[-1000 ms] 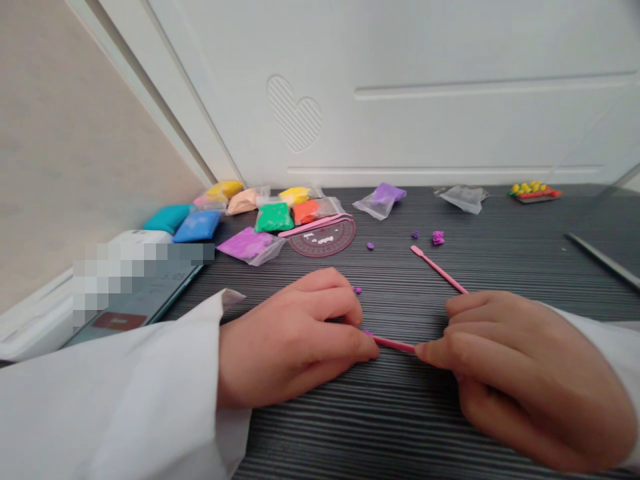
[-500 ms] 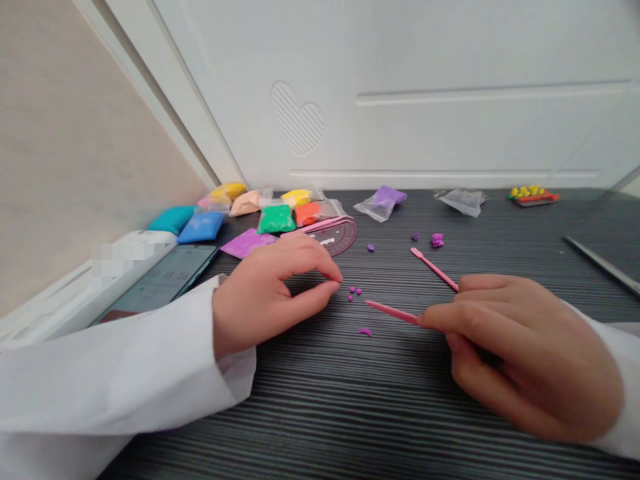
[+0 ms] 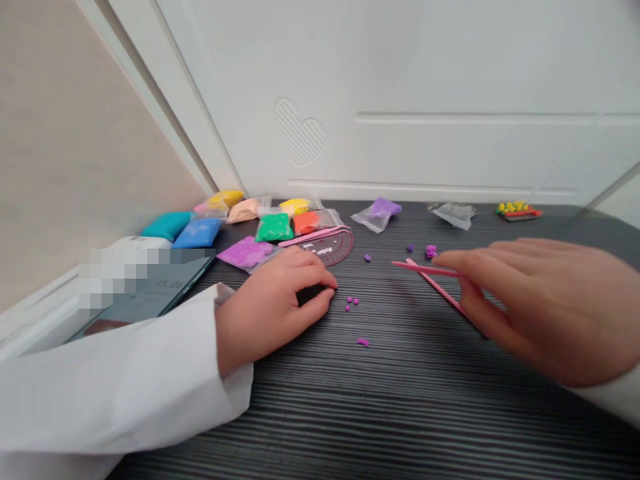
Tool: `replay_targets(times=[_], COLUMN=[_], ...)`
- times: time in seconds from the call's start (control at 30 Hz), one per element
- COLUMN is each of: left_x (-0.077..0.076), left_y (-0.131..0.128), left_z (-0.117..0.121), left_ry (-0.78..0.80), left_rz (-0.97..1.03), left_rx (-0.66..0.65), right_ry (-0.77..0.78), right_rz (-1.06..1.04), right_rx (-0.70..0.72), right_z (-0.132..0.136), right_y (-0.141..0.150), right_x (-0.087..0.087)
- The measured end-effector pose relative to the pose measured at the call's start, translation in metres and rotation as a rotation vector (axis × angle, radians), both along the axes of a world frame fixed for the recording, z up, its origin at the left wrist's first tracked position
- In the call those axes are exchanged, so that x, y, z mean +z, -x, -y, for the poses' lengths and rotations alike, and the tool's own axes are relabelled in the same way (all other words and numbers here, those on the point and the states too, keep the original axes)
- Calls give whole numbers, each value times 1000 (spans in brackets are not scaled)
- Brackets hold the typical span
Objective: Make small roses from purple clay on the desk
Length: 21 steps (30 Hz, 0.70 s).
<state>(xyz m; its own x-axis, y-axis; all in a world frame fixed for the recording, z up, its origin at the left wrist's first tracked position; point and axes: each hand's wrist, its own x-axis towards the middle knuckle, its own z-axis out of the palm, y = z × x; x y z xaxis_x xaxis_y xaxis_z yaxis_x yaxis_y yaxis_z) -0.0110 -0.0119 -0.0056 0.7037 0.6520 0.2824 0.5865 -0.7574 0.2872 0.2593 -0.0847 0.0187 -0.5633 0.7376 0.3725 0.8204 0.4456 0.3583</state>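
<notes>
My right hand (image 3: 545,307) pinches a thin pink modelling stick (image 3: 423,268) and holds it raised over the dark ribbed table (image 3: 410,413). A second pink stick (image 3: 443,293) lies on the table just under it. My left hand (image 3: 270,303) rests on the table with thumb and forefinger curled toward each other, nothing visible between them. Tiny purple clay bits (image 3: 352,303) lie just right of its fingertips, and another purple scrap (image 3: 363,342) sits nearer me. A bigger purple clay lump (image 3: 431,251) lies beyond the stick's tip.
Bags of coloured clay (image 3: 273,228) cluster at the back left beside a round pink template (image 3: 327,245). A purple clay bag (image 3: 377,212), a clear bag (image 3: 454,213) and a small colourful clay piece (image 3: 517,211) lie along the white panel. A phone (image 3: 150,293) lies at the left.
My right hand lifted the pink stick off the table and carried it right and away from me. My left hand let go of the stick and drew back left, leaving a purple scrap.
</notes>
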Motion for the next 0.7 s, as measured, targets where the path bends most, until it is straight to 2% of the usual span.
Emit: replay_targets(times=[0.13, 0.2, 0.33, 0.4, 0.57, 0.7], left_x=[0, 0, 1, 1, 0, -2], left_y=[1, 2, 2, 1, 0, 0], left_z=[-1, -1, 2, 4, 5, 2], left_ry=[53, 55, 21, 7, 9, 19], left_rz=[10, 30, 86, 105, 107, 103], left_rx=[2, 2, -47, -93, -164, -174], right_ry=[117, 258, 578, 670, 695, 602], right_rz=[112, 122, 204, 275, 281, 247], right_rx=[-378, -482, -679, -765, -817, -790], right_z=[-3, -5, -15, -20, -29, -23], right_y=[-38, -54, -62, -58, -52, -46], right_x=[25, 31, 33, 31, 24, 29])
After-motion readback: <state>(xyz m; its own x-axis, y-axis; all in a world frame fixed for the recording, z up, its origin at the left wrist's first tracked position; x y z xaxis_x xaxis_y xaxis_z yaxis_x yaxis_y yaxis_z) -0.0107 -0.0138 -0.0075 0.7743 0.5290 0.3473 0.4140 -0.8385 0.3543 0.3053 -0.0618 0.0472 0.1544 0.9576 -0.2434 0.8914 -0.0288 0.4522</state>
